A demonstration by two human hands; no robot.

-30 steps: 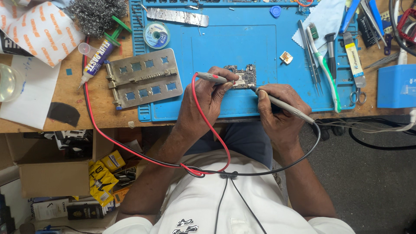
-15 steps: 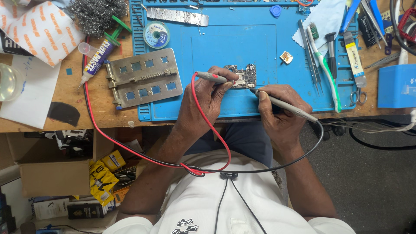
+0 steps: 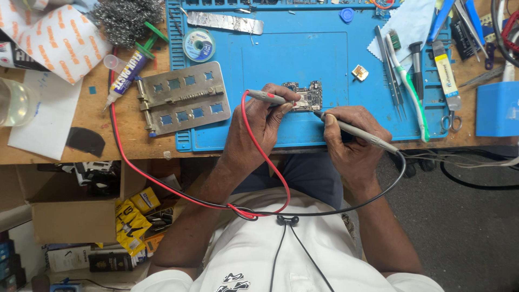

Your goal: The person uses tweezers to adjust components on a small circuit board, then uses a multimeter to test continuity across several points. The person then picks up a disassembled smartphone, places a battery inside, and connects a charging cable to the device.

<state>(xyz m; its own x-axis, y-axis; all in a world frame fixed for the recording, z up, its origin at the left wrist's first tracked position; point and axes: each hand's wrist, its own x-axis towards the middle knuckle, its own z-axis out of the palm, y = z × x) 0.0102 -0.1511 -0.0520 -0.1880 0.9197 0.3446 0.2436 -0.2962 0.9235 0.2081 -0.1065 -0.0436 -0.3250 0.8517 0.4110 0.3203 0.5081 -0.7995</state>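
Note:
A small circuit board (image 3: 307, 96) lies on the blue work mat (image 3: 303, 48). My left hand (image 3: 257, 130) grips a grey test probe with a red lead (image 3: 266, 97), its tip on the board's left edge. My right hand (image 3: 351, 138) grips a second grey probe with a black lead (image 3: 359, 132), its tip at the board's lower right corner. Both leads loop down over my lap toward my chest.
A metal holder plate (image 3: 181, 97) sits left of the board, beside a flux syringe (image 3: 124, 75) and a solder spool (image 3: 199, 45). Steel wool (image 3: 124, 19) is at the back left. Tweezers, toothbrush (image 3: 408, 86) and scissors lie right; a blue box (image 3: 497, 108) stands far right.

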